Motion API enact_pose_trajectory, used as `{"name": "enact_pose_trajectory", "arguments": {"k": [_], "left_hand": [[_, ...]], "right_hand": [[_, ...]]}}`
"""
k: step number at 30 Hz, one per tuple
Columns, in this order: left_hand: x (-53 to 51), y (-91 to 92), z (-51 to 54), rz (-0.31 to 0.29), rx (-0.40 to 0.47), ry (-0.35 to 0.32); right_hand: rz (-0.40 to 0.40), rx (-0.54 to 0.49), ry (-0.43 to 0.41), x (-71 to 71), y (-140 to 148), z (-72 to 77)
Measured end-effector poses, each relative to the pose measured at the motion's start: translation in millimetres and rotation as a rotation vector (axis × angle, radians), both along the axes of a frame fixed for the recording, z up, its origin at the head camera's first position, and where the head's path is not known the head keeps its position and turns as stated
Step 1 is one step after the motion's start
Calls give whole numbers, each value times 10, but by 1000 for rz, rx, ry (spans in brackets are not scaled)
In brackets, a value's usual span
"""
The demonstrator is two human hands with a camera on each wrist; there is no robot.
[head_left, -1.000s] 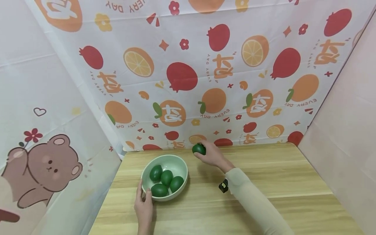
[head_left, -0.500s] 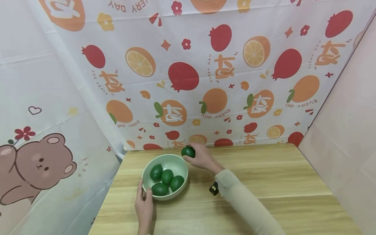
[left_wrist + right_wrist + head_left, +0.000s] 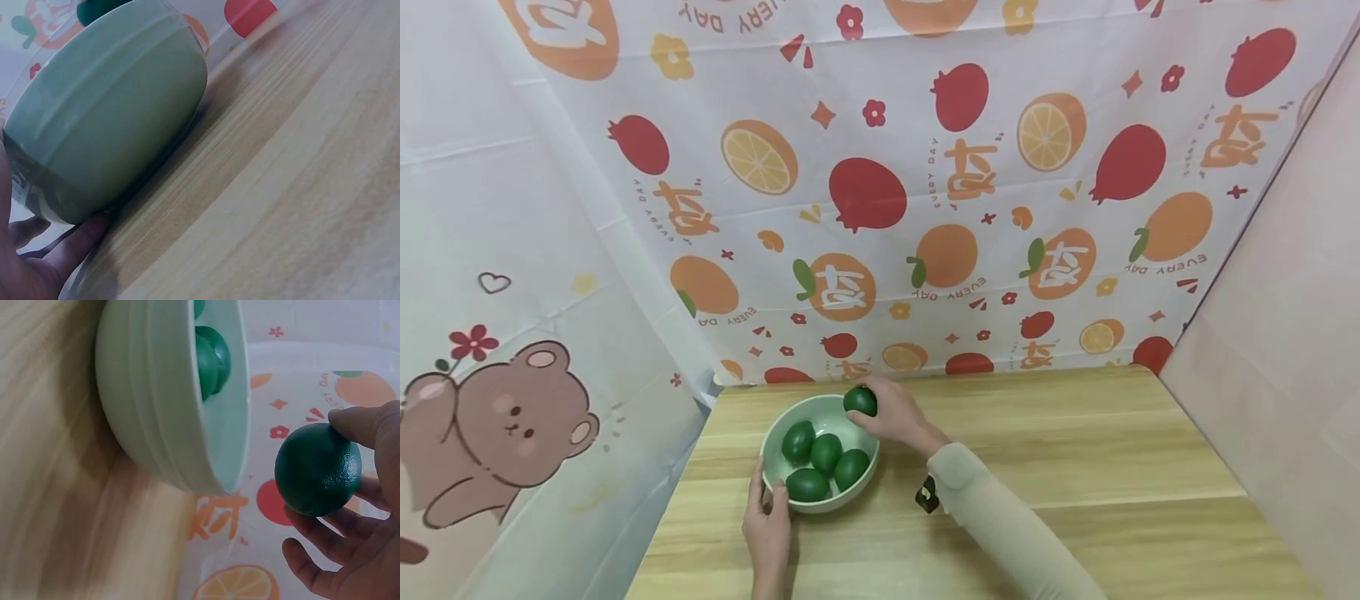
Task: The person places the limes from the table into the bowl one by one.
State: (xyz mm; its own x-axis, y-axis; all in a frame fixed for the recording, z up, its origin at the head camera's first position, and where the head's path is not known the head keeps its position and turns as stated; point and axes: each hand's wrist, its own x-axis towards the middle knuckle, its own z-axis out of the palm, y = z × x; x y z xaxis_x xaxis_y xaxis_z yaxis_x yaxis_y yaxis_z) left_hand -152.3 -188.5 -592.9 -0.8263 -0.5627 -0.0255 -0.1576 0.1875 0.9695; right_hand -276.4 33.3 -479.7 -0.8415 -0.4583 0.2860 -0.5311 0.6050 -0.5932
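Note:
A pale green bowl (image 3: pixel 867 483) stands on the wooden table, with several dark green, egg-shaped fruits (image 3: pixel 807 485) lying in it. My left hand (image 3: pixel 767 533) grips the bowl's near left side, thumb at the rim and fingers along the outer wall. In the left wrist view, fingers (image 3: pixel 78 244) touch the bowl low down, close to the table. Another dark green fruit (image 3: pixel 317 470), smooth and glossy, is pinched between the thumb and fingers of my right hand (image 3: pixel 897 414). That fruit is above the bowl's far right rim, apart from the fruits inside.
The wooden table (image 3: pixel 1075 467) extends to the right of the bowl. A fruit-printed cloth (image 3: pixel 880 275) hangs behind the table's back edge. Plain pale cloth (image 3: pixel 1285 333) is at the right, and a bear-printed cloth (image 3: pixel 625 333) at the left. A small black device (image 3: pixel 927 495) sits at my right wrist.
My right hand has moved left with the green fruit, from the table's back edge to over the bowl's far right rim. My left hand and the bowl have stayed in place.

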Motion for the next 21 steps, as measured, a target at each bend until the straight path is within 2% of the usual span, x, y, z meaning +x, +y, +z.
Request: {"name": "enact_pose_trajectory", "arguments": {"k": [9,21], "left_hand": [[-77,-42,-13,-26,20,-4],[-162,-80,28,-21,-11,-3]], "right_hand": [[-43,12,-36,-41,-147,-142],[-54,53,-76,-39,-294,-251]]}}
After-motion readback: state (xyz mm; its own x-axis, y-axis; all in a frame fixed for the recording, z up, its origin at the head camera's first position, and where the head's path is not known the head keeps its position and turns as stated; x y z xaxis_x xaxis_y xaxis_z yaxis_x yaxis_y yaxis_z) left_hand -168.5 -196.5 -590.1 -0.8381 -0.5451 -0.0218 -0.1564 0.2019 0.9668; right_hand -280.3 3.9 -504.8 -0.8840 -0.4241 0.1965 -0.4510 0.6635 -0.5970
